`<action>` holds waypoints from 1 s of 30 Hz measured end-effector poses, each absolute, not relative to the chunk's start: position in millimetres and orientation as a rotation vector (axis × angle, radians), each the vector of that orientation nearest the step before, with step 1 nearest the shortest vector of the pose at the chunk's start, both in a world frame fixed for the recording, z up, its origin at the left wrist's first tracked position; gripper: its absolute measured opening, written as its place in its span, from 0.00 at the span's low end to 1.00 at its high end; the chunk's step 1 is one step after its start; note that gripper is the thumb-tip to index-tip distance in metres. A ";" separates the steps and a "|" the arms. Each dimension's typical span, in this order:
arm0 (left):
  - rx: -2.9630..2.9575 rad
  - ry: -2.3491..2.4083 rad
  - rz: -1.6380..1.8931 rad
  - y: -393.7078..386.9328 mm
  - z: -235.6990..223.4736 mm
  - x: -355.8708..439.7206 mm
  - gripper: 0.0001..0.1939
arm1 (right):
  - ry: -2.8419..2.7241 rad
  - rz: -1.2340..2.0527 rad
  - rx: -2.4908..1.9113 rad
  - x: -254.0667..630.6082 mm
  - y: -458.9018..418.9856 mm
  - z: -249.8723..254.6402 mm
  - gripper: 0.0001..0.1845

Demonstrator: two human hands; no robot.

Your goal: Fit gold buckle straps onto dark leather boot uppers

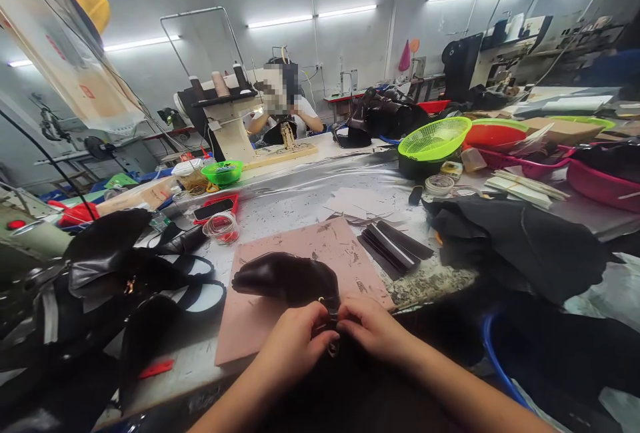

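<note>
Far left on the desk point(265, 194), a heap of glossy black leather pieces point(107, 246), some with zips or metal fittings. Red strip point(156, 369) lying flat near the front edge. Next, a red tray point(236, 204) with a dark phone-like slab point(215, 209) in it; coiled cord point(221, 228) just beside, at its near side. Green basket point(223, 172) farther back, small items inside; sewing machine point(230, 130) behind it, spools on top. Person point(306, 113) seated beyond the desk, head bent, hands raised.

Centre: pink board point(295, 240), surface scuffed. Dark leather piece point(283, 274), rounded and shiny, lying over it, its near end reaching the hands. Left hand point(301, 334): fingers pinching that near end, beside a small metallic bit. Right hand point(373, 328): fingers pinching the same end, almost meeting the left; exact grip partly hidden.

Right of the board, dark strips point(387, 250) fanned out, one white band among them; pale sheets point(357, 201) behind. Lime colander point(435, 138) tilted on a dark bowl point(425, 166). Black material point(520, 236) spread toward the right edge. Magenta basket point(607, 183) at far right, dark pieces inside.
</note>
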State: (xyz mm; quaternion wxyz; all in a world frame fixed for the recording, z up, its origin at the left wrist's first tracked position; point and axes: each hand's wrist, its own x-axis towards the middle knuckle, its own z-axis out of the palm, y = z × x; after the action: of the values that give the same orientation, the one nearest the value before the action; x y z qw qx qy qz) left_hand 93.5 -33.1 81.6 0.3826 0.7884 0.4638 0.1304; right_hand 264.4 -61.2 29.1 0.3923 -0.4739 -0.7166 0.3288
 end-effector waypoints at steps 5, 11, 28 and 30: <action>1.643 1.145 0.419 -28.2 79.2 100.8 0.07 | -1.889 0.772 -1.052 272.8 -72.9 23.1 0.12; 1.319 1.143 0.424 -23.3 80.4 103.5 0.13 | -2.196 -0.034 -0.825 269.3 -71.1 21.1 0.07; 1.271 1.142 0.446 -20.7 79.1 96.6 0.15 | -2.310 0.380 -0.782 284.0 -76.0 50.4 0.08; 1.249 1.134 0.470 -20.0 78.6 94.4 0.15 | -2.190 0.693 -0.770 288.9 -80.2 51.3 0.08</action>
State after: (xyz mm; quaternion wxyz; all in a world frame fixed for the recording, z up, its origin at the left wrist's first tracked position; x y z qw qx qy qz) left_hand 94.4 -20.0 78.6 0.6406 0.5476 0.4973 0.2061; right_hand 288.9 -80.2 51.3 0.3517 -0.2976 -0.8461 0.2679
